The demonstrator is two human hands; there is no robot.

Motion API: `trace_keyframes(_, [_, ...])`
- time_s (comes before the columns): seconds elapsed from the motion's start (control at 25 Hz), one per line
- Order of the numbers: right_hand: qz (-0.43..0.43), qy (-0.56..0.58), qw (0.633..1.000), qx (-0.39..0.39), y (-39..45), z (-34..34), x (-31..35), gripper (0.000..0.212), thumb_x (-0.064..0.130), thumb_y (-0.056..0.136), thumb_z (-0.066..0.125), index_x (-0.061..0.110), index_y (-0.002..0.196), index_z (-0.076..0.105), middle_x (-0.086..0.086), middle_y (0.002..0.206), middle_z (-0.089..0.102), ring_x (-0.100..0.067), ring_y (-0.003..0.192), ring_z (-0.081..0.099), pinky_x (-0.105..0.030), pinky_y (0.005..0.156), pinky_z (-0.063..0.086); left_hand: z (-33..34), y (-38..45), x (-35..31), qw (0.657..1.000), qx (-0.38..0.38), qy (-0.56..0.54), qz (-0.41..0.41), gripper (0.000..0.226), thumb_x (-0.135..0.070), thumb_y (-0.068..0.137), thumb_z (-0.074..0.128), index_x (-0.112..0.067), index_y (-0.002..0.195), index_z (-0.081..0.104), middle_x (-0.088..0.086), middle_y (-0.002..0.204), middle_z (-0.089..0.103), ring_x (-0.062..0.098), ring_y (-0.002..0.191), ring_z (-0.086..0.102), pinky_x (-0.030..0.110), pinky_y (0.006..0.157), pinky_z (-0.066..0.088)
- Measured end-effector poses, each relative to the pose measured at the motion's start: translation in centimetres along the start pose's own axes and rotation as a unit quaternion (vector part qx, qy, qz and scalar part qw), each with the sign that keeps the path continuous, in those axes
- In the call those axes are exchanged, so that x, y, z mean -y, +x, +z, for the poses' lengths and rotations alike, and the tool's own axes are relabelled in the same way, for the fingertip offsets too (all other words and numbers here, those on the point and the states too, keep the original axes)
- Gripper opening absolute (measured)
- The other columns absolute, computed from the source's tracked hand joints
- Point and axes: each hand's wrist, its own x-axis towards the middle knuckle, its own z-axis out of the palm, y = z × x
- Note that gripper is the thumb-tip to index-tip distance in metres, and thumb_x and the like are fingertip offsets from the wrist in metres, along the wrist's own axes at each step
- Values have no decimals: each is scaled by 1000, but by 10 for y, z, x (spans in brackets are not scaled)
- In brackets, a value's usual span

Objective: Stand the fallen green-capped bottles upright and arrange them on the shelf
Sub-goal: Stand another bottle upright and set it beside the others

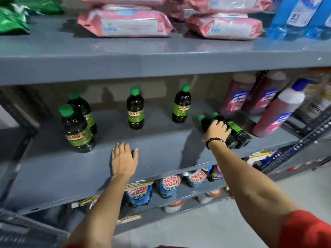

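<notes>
Head view: four bottles [135, 109] stand upright, green labels reading "SUNNY". Two more lie on the shelf [53, 172]; my right hand [216, 130] grips one [206, 122]. Left hand [123, 160] flat, fingers spread. "Safe wash" pouches [170, 185] below.

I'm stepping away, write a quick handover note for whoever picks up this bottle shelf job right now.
Left hand: open, flat on the grey shelf, holding nothing.
Right hand: laid over two fallen bottles lying side by side at the shelf's right; grip unclear.
Done: four green-capped bottles upright, two at left, one in the middle, one further right.
Left: stand the two fallen ones up and line all six in a row.
</notes>
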Motion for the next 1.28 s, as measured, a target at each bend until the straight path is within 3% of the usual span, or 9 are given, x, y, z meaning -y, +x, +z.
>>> trace_keyframes(0.2, [-39,-48,998,0,9,13,-29,66,23,84,64,3,137,31,-20,136,44,-37,126,42,-49,103,36,1,0,0,1000,-7,18,-12,39,-18,84,61,10,110,53,32,115,57,46,113,47,54,99,36])
trace_keyframes(0.44, [1,142,989,-51,-24,-3,-1,69,32,69,74,1,123,43,-21,123,48,-37,117,45,-50,96,37,-4,-1,-2,999,-11,21,-26,40,-20,86,59,10,111,52,31,118,56,45,116,45,52,101,33])
trace_keyframes(0.52, [-6,273,960,-57,-38,-12,22,60,33,65,74,0,110,52,-21,114,52,-37,108,50,-47,91,42,-8,-4,-2,999,-17,8,-38,40,-19,85,59,11,111,52,32,117,56,45,117,44,53,101,33])
trace_keyframes(0.64, [-85,492,866,-20,-64,-24,66,32,17,58,77,10,82,57,-14,83,61,-30,77,60,-37,67,52,-15,-10,5,998,-25,7,-50,40,-19,86,58,10,113,52,31,119,56,46,117,44,53,101,33])
trace_keyframes(0.72, [-108,567,814,64,-82,-30,100,38,6,61,78,10,92,55,-6,83,61,-23,75,59,-26,65,47,-21,-14,18,997,-37,10,-72,41,-22,87,54,11,111,53,32,116,57,46,114,47,54,99,35])
trace_keyframes(0.8, [-120,582,794,131,-94,-29,131,49,4,64,81,5,102,49,-5,94,59,-20,85,57,-25,73,44,-25,-19,27,995,-33,13,-90,46,-29,85,43,10,106,55,31,110,60,46,108,51,54,96,40])
trace_keyframes(1.0, [-141,548,800,201,-112,-11,166,57,3,65,81,1,110,46,-7,101,59,-25,98,60,-29,83,48,-29,-20,28,995,-12,7,-100,54,-35,81,31,8,100,57,30,101,63,43,99,56,51,89,46])
trace_keyframes(1.12, [-175,504,819,211,-115,-10,164,69,14,64,85,3,119,45,-11,114,60,-28,111,58,-27,85,44,-29,-19,29,995,-26,4,-101,53,-34,82,31,8,100,58,29,99,64,42,98,57,50,88,47])
trace_keyframes(1.28, [-175,513,833,110,-113,-38,173,85,44,61,83,8,127,44,-8,123,49,-23,118,49,-32,97,43,-29,-19,29,995,-26,14,-90,51,-34,82,31,6,97,58,27,99,64,42,96,57,49,86,48])
